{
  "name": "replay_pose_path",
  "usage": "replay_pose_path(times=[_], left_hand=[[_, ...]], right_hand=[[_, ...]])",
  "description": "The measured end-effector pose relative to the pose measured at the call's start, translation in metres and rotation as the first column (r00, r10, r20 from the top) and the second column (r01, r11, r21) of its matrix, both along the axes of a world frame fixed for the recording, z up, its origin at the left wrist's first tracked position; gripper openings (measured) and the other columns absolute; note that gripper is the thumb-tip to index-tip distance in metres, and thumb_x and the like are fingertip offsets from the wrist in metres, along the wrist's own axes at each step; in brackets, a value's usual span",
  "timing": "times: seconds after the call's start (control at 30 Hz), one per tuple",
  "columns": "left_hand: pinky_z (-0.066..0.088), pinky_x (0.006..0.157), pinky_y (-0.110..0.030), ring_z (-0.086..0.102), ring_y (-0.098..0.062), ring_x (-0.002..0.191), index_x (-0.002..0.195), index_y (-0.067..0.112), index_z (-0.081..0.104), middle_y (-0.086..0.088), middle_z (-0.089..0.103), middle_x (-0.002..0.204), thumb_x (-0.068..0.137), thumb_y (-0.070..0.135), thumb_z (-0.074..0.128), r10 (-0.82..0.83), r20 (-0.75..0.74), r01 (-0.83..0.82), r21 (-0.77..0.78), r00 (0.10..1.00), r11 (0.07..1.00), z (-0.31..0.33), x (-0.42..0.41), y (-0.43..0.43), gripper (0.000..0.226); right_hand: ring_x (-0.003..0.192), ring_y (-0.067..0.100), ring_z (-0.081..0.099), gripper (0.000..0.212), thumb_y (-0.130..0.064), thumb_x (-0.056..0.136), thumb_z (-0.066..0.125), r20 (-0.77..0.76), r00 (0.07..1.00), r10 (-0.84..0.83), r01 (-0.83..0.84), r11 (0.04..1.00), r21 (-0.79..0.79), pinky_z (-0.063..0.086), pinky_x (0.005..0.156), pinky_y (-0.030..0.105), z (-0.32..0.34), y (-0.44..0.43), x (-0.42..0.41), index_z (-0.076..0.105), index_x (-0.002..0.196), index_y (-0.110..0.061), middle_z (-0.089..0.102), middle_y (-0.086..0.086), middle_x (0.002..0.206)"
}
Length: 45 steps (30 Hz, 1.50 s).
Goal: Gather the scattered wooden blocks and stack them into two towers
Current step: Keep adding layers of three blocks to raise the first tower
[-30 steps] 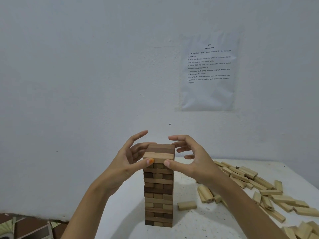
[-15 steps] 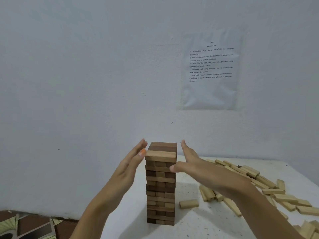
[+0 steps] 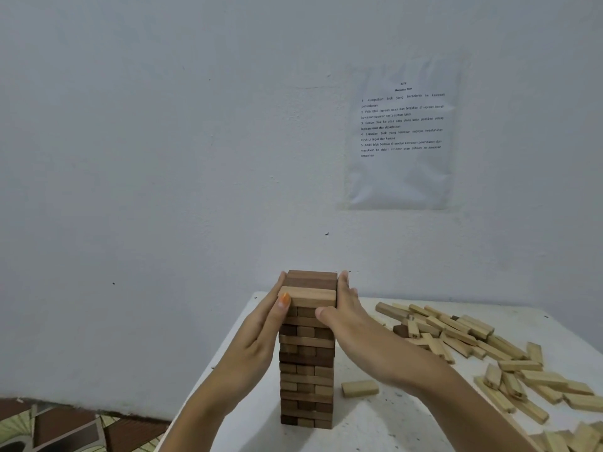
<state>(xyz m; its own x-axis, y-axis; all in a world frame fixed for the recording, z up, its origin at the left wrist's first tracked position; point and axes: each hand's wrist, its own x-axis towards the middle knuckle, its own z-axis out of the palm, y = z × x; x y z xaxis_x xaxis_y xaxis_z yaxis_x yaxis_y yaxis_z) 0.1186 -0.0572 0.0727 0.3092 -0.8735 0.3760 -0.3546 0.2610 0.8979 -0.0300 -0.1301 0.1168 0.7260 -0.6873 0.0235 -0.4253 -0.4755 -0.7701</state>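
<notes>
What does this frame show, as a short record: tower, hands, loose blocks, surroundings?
tower: one tower upright on the table, dark and light layers mixed
left: left hand flat against the upper left side
right: right hand flat against the upper right side, thumb on the front
loose: loose blocks scattered to the right; a single block lies near the base
second tower: none in view
wall: printed sheet
</notes>
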Motion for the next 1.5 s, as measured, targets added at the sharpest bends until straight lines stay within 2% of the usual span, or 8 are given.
replay_pose_path(times=[0.33, 0.47, 0.57, 0.67, 0.87, 1.2, 1.43, 1.5], left_hand=[[0.024, 0.093, 0.006, 0.025, 0.023, 0.129, 0.146, 0.037, 0.027, 0.032, 0.034, 0.144, 0.097, 0.042, 0.032, -0.011, 0.013, 0.011, -0.015, 1.000, 1.000, -0.001, -0.001, -0.002, 0.050], [0.024, 0.097, 0.004, 0.025, 0.023, 0.129, 0.143, 0.046, 0.025, 0.040, 0.033, 0.140, 0.089, 0.052, 0.032, 0.021, -0.007, -0.021, -0.043, 1.000, 0.999, 0.001, -0.003, 0.003, 0.055], [0.021, 0.108, -0.011, 0.026, 0.015, 0.133, 0.139, 0.051, 0.024, 0.037, 0.034, 0.142, 0.087, 0.055, 0.031, 0.106, -0.029, -0.109, -0.143, 0.994, 0.984, 0.011, -0.006, 0.007, 0.053], [0.030, 0.104, -0.006, 0.035, 0.013, 0.130, 0.140, 0.043, 0.029, 0.025, 0.041, 0.144, 0.096, 0.046, 0.040, 0.170, -0.040, -0.173, -0.336, 0.985, 0.926, 0.028, -0.016, 0.011, 0.046], [0.037, 0.104, -0.018, 0.044, -0.003, 0.131, 0.144, 0.028, 0.034, 0.016, 0.051, 0.138, 0.093, 0.040, 0.038, 0.080, 0.194, 0.033, -0.519, 0.978, 0.854, 0.063, -0.063, 0.015, 0.053], [0.044, 0.101, -0.027, 0.052, -0.006, 0.122, 0.136, 0.027, 0.045, 0.010, 0.058, 0.126, 0.098, 0.029, 0.044, -0.146, 0.240, 0.238, -0.421, 0.960, 0.875, 0.080, -0.129, -0.037, 0.038], [0.045, 0.074, -0.010, 0.059, 0.001, 0.095, 0.116, 0.022, 0.062, 0.009, 0.066, 0.106, 0.093, 0.014, 0.053, 0.023, 0.144, 0.005, -0.195, 0.989, 0.981, 0.062, -0.141, -0.112, 0.026], [0.048, 0.076, -0.018, 0.062, -0.008, 0.091, 0.111, 0.016, 0.064, 0.003, 0.067, 0.101, 0.091, 0.012, 0.052, 0.072, 0.066, -0.069, -0.042, 0.995, 0.997, 0.052, -0.136, -0.138, 0.024]], right_hand=[[0.145, 0.007, -0.020, 0.064, -0.037, 0.105, 0.018, -0.014, 1.000, -0.011, 0.011, 1.000, -0.003, -0.006, 0.118, 0.036, 0.004, 0.007, -0.003, -0.028, 0.147, -0.023, -0.025, -0.008, 0.158], [0.145, 0.009, -0.022, 0.075, -0.055, 0.100, 0.021, -0.021, 1.000, -0.007, 0.007, 1.000, 0.011, -0.005, 0.118, 0.039, 0.008, 0.006, -0.006, -0.031, 0.145, -0.026, -0.026, -0.006, 0.158], [0.146, 0.011, -0.018, 0.088, -0.076, 0.081, 0.012, 0.003, 1.000, -0.014, 0.014, 1.000, 0.000, -0.003, 0.118, 0.043, 0.017, 0.002, -0.014, -0.033, 0.144, -0.033, -0.025, -0.009, 0.157], [0.148, 0.011, -0.011, 0.084, -0.075, 0.080, 0.011, 0.075, 0.996, -0.047, 0.049, 0.999, -0.014, -0.001, 0.118, 0.045, 0.029, -0.002, -0.030, -0.026, 0.146, -0.040, -0.020, -0.014, 0.158], [0.148, 0.011, 0.008, 0.074, -0.073, 0.080, 0.016, 0.217, 0.973, -0.072, 0.082, 0.996, -0.036, 0.016, 0.113, 0.038, 0.057, 0.001, -0.071, 0.002, 0.149, -0.051, -0.004, -0.023, 0.159], [0.124, 0.002, 0.046, 0.057, -0.068, 0.086, 0.025, 0.344, 0.936, -0.076, 0.121, 0.987, -0.110, 0.044, 0.102, 0.033, 0.068, -0.028, -0.126, 0.043, 0.136, -0.045, 0.046, -0.021, 0.136], [0.105, 0.009, 0.061, 0.031, -0.047, 0.096, 0.047, 0.242, 0.957, -0.158, 0.172, 0.984, -0.036, 0.051, 0.091, 0.030, 0.046, -0.104, -0.151, 0.064, 0.116, -0.032, 0.064, -0.009, 0.114], [0.100, 0.013, 0.064, 0.024, -0.037, 0.097, 0.051, 0.221, 0.951, -0.215, 0.220, 0.975, 0.002, 0.051, 0.088, 0.030, 0.031, -0.132, -0.150, 0.067, 0.112, -0.026, 0.068, -0.003, 0.110]])
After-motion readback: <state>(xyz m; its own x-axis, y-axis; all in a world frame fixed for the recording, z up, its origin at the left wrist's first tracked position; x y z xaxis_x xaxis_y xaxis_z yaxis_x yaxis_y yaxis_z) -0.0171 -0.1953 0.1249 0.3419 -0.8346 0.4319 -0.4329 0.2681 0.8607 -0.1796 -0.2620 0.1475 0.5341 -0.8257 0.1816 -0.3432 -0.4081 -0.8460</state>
